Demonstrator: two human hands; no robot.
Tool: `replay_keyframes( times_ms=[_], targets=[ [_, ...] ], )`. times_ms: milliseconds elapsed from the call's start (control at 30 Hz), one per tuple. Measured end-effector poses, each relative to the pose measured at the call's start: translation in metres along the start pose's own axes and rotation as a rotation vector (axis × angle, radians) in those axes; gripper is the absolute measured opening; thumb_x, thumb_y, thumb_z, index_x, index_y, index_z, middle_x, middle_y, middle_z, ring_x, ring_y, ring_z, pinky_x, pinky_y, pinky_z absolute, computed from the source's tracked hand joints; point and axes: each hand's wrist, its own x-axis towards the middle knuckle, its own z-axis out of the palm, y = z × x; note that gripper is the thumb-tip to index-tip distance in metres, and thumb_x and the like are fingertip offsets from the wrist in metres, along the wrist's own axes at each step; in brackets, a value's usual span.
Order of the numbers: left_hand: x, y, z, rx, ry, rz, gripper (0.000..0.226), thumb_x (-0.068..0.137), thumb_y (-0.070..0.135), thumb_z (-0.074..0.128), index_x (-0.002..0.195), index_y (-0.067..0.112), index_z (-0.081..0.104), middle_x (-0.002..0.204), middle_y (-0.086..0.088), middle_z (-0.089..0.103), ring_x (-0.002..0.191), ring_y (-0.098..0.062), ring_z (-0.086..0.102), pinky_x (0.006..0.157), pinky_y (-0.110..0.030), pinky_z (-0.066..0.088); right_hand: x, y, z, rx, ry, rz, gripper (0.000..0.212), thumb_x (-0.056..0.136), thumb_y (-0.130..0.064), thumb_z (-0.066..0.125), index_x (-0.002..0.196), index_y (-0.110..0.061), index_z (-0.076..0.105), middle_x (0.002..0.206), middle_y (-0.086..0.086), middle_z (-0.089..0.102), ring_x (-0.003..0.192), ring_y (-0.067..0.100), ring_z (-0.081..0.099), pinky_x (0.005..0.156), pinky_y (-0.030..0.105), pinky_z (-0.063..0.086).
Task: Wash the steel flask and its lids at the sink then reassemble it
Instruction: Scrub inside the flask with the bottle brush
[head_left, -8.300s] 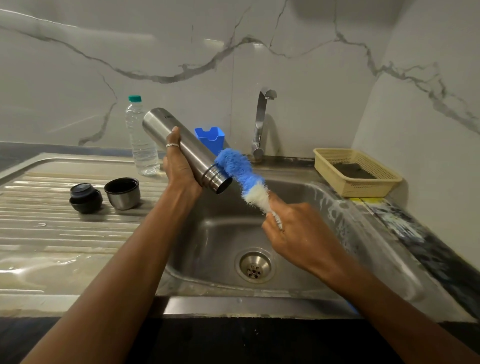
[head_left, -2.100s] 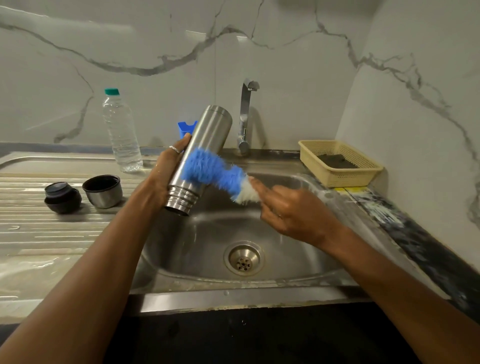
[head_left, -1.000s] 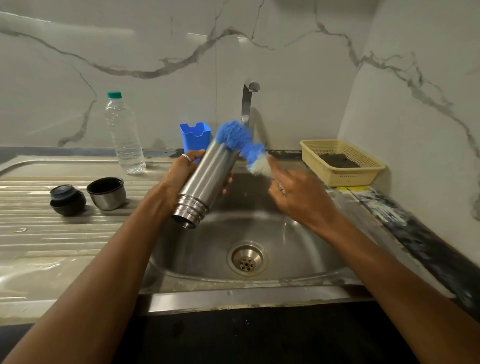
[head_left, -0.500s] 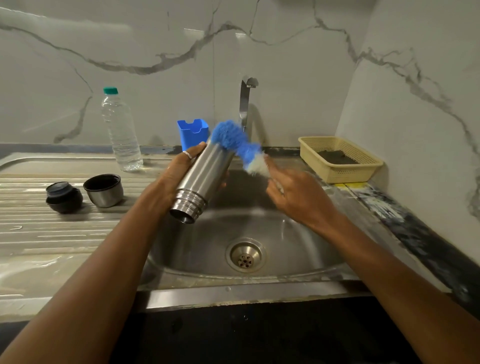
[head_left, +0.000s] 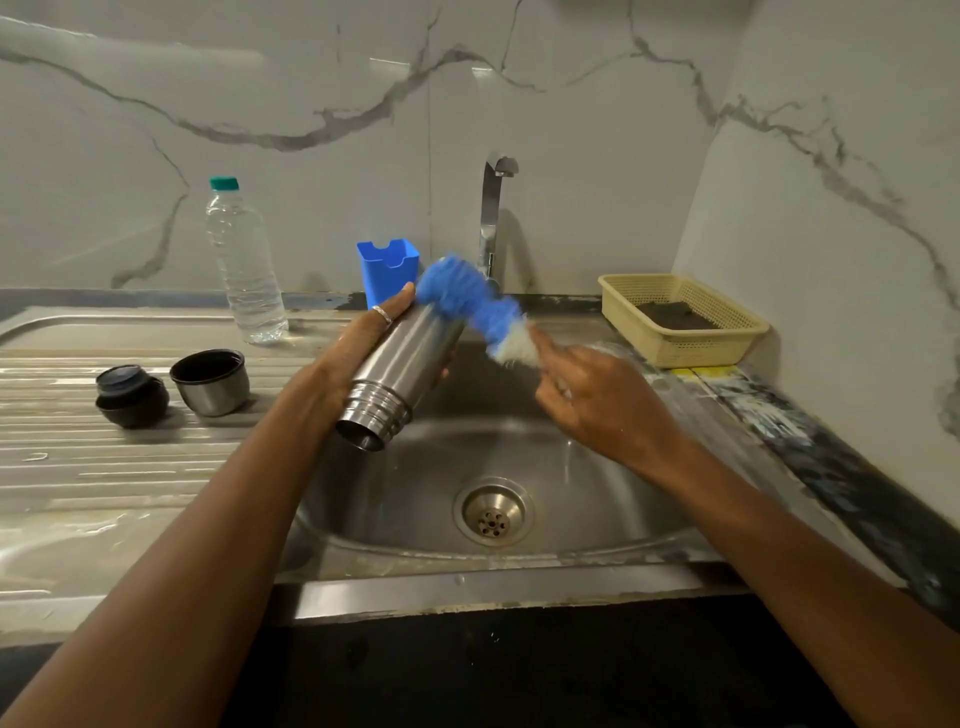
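Over the stainless steel sink (head_left: 493, 590) | left hand (head_left: 340, 371): fingers were clamped round the tilted cylindrical steel flask (head_left: 405, 358), mouth down | right hand (head_left: 597, 405): fingers gripped a fluffy blue-and-white brush (head_left: 462, 296) against its base | best course seemed: turn flask steadily, scrub whole shell, grip firmly.

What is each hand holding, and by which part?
The left hand grips the steel flask around the middle of its body; the right hand holds the blue brush by its handle below the bristles.
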Motion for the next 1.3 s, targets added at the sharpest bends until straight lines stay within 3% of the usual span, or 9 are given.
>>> replay_keyframes(
  times_ms=[300, 400, 567, 733, 900, 1033, 1133, 1233, 1300],
  targets=[
    [-0.003, -0.003, 0.006, 0.102, 0.163, 0.043, 0.040, 0.099, 0.042, 0.054, 0.111, 0.004, 0.058, 0.086, -0.016, 0.072, 0.075, -0.028, 0.071, 0.073, -0.038, 0.061, 0.003, -0.002, 0.000, 0.091, 0.018, -0.002, 0.059, 0.095, -0.029, 0.048, 0.150, -0.007, 0.047, 0.078, 0.008, 0.065, 0.061, 0.021, 0.058, 0.057, 0.030, 0.047],
    [-0.009, -0.002, 0.009, 0.046, 0.148, 0.105, 0.028, 0.107, 0.027, 0.041, 0.087, 0.013, 0.054, 0.050, 0.005, 0.066, 0.044, -0.006, 0.064, 0.044, -0.019, 0.053, -0.010, -0.012, 0.000, 0.090, -0.081, -0.210, 0.059, 0.097, -0.030, 0.049, 0.153, -0.013, 0.041, 0.077, 0.002, 0.059, 0.055, 0.016, 0.053, 0.049, 0.031, 0.047],
    [0.008, -0.005, -0.004, 0.026, 0.130, 0.029, 0.048, 0.097, 0.041, 0.056, 0.127, 0.003, 0.057, 0.108, -0.022, 0.070, 0.089, -0.032, 0.071, 0.077, -0.044, 0.061, 0.001, 0.001, 0.000, 0.125, 0.025, 0.082, 0.058, 0.095, -0.028, 0.049, 0.150, -0.010, 0.047, 0.080, 0.009, 0.067, 0.063, 0.020, 0.057, 0.060, 0.043, 0.055],
    [-0.010, 0.000, 0.007, 0.159, 0.162, 0.144, 0.030, 0.107, 0.027, 0.043, 0.086, 0.010, 0.054, 0.044, 0.009, 0.062, 0.039, -0.003, 0.062, 0.038, -0.018, 0.048, -0.017, -0.015, -0.001, 0.089, -0.099, -0.276, 0.057, 0.097, -0.029, 0.051, 0.151, -0.013, 0.044, 0.076, 0.003, 0.060, 0.053, 0.014, 0.050, 0.046, 0.029, 0.045],
    [0.014, -0.004, -0.010, 0.103, 0.087, 0.016, 0.075, 0.092, 0.059, 0.058, 0.141, 0.004, 0.048, 0.108, -0.021, 0.067, 0.081, -0.031, 0.070, 0.064, -0.041, 0.063, 0.008, -0.007, 0.006, 0.104, 0.020, 0.142, 0.057, 0.096, -0.020, 0.057, 0.151, -0.012, 0.046, 0.074, 0.002, 0.061, 0.060, 0.013, 0.049, 0.058, 0.027, 0.039],
    [0.009, -0.003, -0.016, 0.065, 0.103, -0.025, 0.062, 0.094, 0.062, 0.056, 0.122, 0.006, 0.059, 0.087, -0.008, 0.073, 0.069, -0.020, 0.072, 0.064, -0.032, 0.062, -0.009, -0.021, -0.003, 0.132, -0.054, -0.076, 0.058, 0.095, -0.027, 0.053, 0.150, -0.010, 0.045, 0.074, 0.003, 0.060, 0.054, 0.013, 0.050, 0.047, 0.031, 0.047],
    [0.010, -0.005, -0.026, 0.059, 0.165, -0.031, 0.078, 0.085, 0.063, 0.070, 0.145, 0.016, 0.053, 0.098, 0.002, 0.072, 0.079, -0.012, 0.075, 0.084, -0.031, 0.057, -0.018, -0.026, -0.003, 0.079, -0.090, -0.265, 0.058, 0.096, -0.030, 0.052, 0.150, -0.013, 0.046, 0.073, 0.001, 0.057, 0.050, 0.013, 0.048, 0.043, 0.026, 0.042],
    [0.004, -0.003, -0.015, 0.006, 0.128, -0.037, 0.047, 0.088, 0.045, 0.063, 0.116, 0.007, 0.060, 0.081, -0.007, 0.073, 0.063, -0.018, 0.072, 0.060, -0.031, 0.062, -0.001, -0.016, 0.002, 0.100, -0.015, -0.062, 0.059, 0.096, -0.032, 0.048, 0.152, -0.015, 0.044, 0.078, 0.005, 0.063, 0.057, 0.021, 0.057, 0.049, 0.033, 0.050],
    [0.002, -0.006, -0.005, 0.020, 0.122, -0.026, 0.062, 0.087, 0.046, 0.066, 0.129, 0.003, 0.053, 0.101, -0.020, 0.070, 0.077, -0.031, 0.072, 0.066, -0.041, 0.063, 0.012, -0.010, 0.004, 0.067, 0.007, 0.133, 0.058, 0.096, -0.029, 0.048, 0.153, -0.016, 0.043, 0.078, 0.007, 0.065, 0.062, 0.023, 0.059, 0.057, 0.038, 0.054]
  ],
)
